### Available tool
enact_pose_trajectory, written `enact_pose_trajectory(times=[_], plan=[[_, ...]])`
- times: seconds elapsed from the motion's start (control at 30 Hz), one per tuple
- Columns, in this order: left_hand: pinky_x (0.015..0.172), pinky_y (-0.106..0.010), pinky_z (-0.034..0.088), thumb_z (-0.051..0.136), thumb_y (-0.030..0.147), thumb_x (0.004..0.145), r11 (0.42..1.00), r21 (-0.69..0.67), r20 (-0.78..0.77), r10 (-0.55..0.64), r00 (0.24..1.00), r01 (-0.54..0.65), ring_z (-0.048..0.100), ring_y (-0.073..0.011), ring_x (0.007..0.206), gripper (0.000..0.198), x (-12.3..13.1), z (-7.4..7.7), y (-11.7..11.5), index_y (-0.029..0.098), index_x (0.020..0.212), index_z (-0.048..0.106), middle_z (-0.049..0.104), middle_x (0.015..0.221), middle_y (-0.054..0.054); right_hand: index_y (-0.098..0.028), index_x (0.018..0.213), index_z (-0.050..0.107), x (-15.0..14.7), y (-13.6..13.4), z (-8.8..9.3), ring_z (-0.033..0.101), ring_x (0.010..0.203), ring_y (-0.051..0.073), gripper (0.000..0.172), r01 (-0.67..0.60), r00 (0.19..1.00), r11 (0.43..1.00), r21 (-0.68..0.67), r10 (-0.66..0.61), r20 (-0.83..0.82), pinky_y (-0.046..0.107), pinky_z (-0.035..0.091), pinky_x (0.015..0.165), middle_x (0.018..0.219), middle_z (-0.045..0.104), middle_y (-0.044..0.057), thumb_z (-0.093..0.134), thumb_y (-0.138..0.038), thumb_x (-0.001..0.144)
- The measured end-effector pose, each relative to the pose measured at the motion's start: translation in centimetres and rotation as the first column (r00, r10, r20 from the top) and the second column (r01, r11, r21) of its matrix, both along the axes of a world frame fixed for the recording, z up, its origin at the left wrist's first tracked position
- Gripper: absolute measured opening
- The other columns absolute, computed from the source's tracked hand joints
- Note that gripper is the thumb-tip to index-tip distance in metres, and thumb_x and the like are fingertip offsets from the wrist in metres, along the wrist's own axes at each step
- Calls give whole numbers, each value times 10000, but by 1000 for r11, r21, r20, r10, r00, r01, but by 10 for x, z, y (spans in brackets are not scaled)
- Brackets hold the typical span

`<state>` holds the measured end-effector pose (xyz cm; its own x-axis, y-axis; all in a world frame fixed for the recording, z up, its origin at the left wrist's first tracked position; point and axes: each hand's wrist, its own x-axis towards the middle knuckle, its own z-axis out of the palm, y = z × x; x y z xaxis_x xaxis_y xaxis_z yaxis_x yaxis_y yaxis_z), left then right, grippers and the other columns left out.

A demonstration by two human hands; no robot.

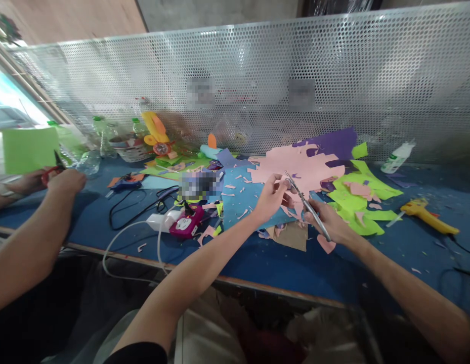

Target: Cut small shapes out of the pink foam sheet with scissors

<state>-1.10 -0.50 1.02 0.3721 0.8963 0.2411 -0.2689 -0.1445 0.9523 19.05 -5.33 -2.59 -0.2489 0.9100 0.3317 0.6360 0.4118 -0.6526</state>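
My left hand (271, 198) is over the loose paper, its thumb and fingers curled together in a pinch. Whatever lies between those fingertips is too small to make out. In my right hand (328, 218) is a long, narrow silver metal tool (314, 215); its thin end points up and left, close to my left fingertips. Whether it is a knife or scissors seen edge-on, I cannot tell. Behind both hands spreads a large pink sheet (274, 164) with cut-out edges. A blue sheet (235, 202) dotted with pink scraps lies left of my hand. One pink piece (326, 244) sits below my right hand.
At left, another person's hand (66, 181) works with red-handled scissors (52, 173) and green paper (30, 150). A magenta power adapter (187, 222) with cables is on the blue table (265, 273). Rightward are lime scraps (361, 194), a yellow glue gun (428, 215) and a white bottle (398, 157).
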Motion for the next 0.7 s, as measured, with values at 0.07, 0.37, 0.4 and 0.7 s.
enact_pose_trajectory(times=[0.07,0.37,0.4,0.7], plan=[[508,-249,563,644,565,897,1000,12,-9,-2,1000,2,573,-63,475,414,0,-1,1,226,981,421,617,835,29,-245,806,548,0,0,0,500,512,168,355,0,1000,1000,2,0,4,297,350,516,617,561,-20,512,-589,886],[493,-226,527,662,539,891,997,79,-30,-5,1000,8,476,-39,440,378,0,-3,0,209,924,481,474,724,72,-240,842,571,1,-1,2,537,544,179,365,-71,997,997,-10,71,-39,309,382,541,671,606,5,506,-595,893],[498,-228,532,668,534,888,997,79,-36,-2,999,5,467,-42,442,373,-1,-2,0,208,925,492,450,702,78,-238,835,573,1,-1,3,517,528,170,375,-62,997,998,-4,62,-36,304,370,532,650,587,-6,507,-604,887],[546,-245,556,662,579,861,1000,-14,-19,-14,1000,13,602,-78,507,433,0,1,-3,215,1004,474,672,853,7,-232,774,583,0,1,4,445,472,138,387,40,999,999,10,-41,25,284,298,477,579,528,-29,537,-606,860]])
